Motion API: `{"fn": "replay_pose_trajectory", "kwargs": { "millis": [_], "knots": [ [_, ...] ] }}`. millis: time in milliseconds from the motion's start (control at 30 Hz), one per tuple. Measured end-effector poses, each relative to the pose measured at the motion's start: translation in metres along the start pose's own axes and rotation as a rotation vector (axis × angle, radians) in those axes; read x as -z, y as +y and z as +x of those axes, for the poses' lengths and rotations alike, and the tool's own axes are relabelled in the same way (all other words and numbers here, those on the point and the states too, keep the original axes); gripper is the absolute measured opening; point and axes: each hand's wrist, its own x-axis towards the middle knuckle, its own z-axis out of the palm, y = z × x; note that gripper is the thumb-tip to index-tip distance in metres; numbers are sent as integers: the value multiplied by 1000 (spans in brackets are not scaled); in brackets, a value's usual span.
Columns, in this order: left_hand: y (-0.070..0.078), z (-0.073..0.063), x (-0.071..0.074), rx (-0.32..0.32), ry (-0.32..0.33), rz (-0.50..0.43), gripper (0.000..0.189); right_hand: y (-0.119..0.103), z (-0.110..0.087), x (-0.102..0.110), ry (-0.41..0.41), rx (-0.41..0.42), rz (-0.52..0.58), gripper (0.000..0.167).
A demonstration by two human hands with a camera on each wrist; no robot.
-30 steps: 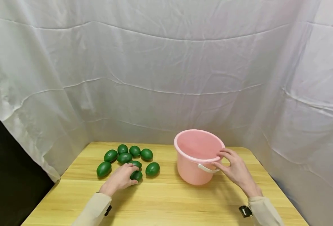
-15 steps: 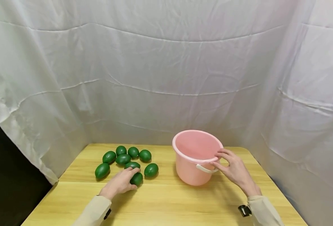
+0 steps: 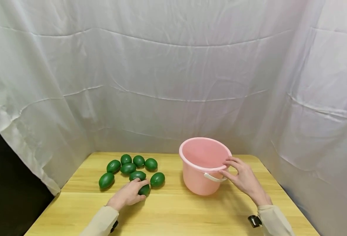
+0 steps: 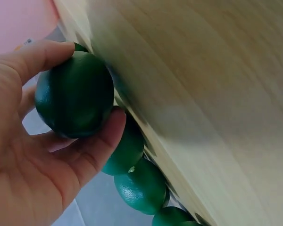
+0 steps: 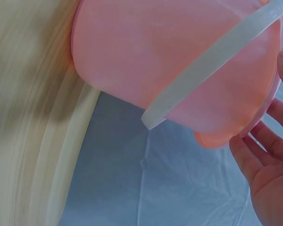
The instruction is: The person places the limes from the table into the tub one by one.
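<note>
Several dark green oval fruits [image 3: 128, 168] lie in a cluster on the left half of the wooden table [image 3: 176, 209]. My left hand [image 3: 130, 193] grips the nearest fruit [image 3: 145, 189]. In the left wrist view thumb and fingers curl round that fruit [image 4: 75, 96], with more fruits [image 4: 139, 186] behind it. A pink bucket [image 3: 200, 178] with a white handle [image 3: 213, 178] stands upright right of centre, and nothing shows inside it. My right hand [image 3: 241, 177] touches the bucket's right rim with spread fingers. In the right wrist view the fingers [image 5: 269, 155] lie against the bucket [image 5: 179, 61].
White cloth [image 3: 173, 82] hangs behind and along both sides of the table. A dark gap [image 3: 2, 183] shows at the far left past the table's left edge. Bare wood lies between the fruits and the bucket and along the near edge.
My left hand has curled round the nearest green fruit and drawn it slightly toward the near edge. The right hand stays on the bucket rim.
</note>
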Motion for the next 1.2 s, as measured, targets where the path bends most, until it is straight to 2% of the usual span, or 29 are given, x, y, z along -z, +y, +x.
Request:
{"fn": "replay_pose_trajectory", "kwargs": {
  "millis": [200, 333, 500, 600, 667, 733, 833, 900, 1200],
  "knots": [
    [1, 0, 5, -13, 127, -51, 56, -1, -2, -2, 1, -7, -3, 36],
    [6, 2, 15, 7, 219, -83, 56, -1, 0, -2, -5, -8, -4, 35],
    [13, 9, 20, 73, 365, -159, 55, -2, -1, -1, 0, -15, 3, 35],
    [16, 14, 21, 142, 419, -250, 48, -2, -2, 0, 8, -23, 6, 35],
    [18, 15, 24, 209, 436, -345, 44, -2, -3, -2, 5, -22, 6, 34],
    [19, 16, 27, 273, 427, -463, 46, -2, -3, -4, 0, -23, 12, 34],
    [21, 17, 33, 331, 409, -597, 51, -3, -3, -5, -5, -26, 20, 34],
    [23, 19, 36, 330, 394, -629, 53, -2, -4, -5, -3, -34, 26, 34],
    [33, 30, 37, 240, 396, -616, 49, 0, -4, -2, 8, -36, 16, 35]
  ]
}}
